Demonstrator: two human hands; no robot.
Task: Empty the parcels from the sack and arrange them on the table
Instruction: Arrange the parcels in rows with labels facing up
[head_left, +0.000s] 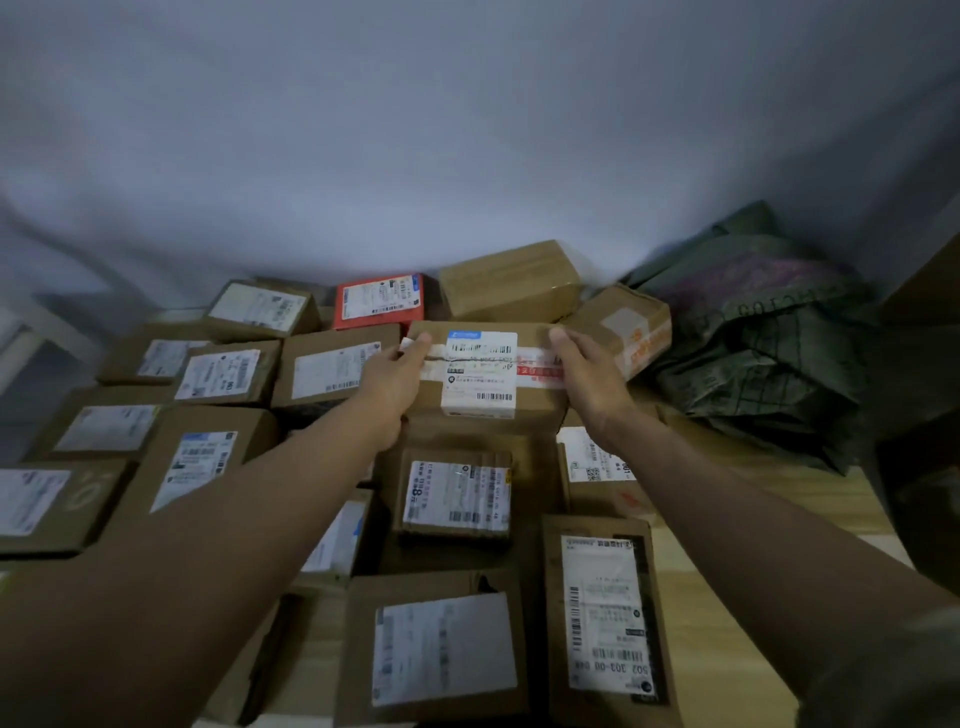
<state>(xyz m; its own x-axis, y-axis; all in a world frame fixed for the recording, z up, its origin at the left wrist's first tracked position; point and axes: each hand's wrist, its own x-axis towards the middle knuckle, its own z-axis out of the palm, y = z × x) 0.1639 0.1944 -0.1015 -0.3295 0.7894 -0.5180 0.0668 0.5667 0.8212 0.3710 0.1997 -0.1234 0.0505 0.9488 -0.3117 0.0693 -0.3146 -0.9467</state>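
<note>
Parcel in hand: I'm watching a brown cardboard box (480, 374) with a white shipping label and red-printed white tape across its top, sitting at the far middle of the table (727, 597) among other parcels.
Left hand (395, 379): it is pressing the box's left side, fingers fairly straight along the edge.
Right hand (587, 374): it is pressing the right side likewise, fingers extended.
Sack (769, 353): dark green, crumpled, lying at the far right.
Neighbours: a red box (379, 301) sitting just behind.
</note>
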